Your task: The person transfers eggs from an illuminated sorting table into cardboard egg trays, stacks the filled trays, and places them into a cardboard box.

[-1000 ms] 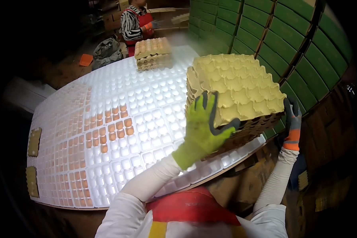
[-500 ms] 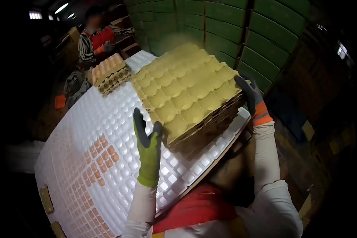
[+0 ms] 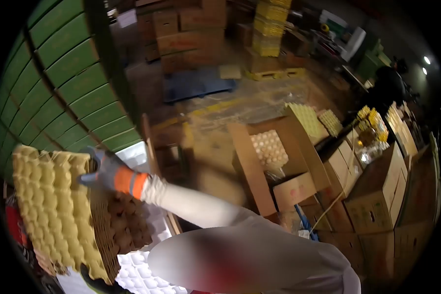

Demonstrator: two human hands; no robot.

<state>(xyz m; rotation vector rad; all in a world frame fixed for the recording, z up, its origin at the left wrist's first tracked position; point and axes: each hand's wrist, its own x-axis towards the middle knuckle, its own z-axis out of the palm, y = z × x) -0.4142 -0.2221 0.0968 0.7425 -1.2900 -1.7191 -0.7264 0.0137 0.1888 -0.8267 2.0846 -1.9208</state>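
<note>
A thick stack of yellowish and brown cardboard egg trays (image 3: 54, 206) stands tilted at the left, its layered edges turned towards me. My right hand (image 3: 110, 171), in a grey glove with an orange cuff, grips the stack's upper right edge, thumb and fingers apart around it. Low in the view, my left hand (image 3: 97, 281), in a dark-and-green glove, is pressed against the stack's bottom edge; most of it is cut off or hidden. White moulded egg trays (image 3: 137, 272) lie on the table below and beside the stack.
Green boxes (image 3: 68, 63) are piled high behind the stack. On my right an open carton (image 3: 250, 171) contains a tray of eggs (image 3: 269, 148). More cartons (image 3: 377, 196) crowd the far right. Farther back are a blue pallet (image 3: 198, 84) and a yellow crate stack (image 3: 269, 29).
My view has swung to the right, so the stack and both hands now appear at the left. The stack looks more tilted, and the left hand is now at its bottom edge.
</note>
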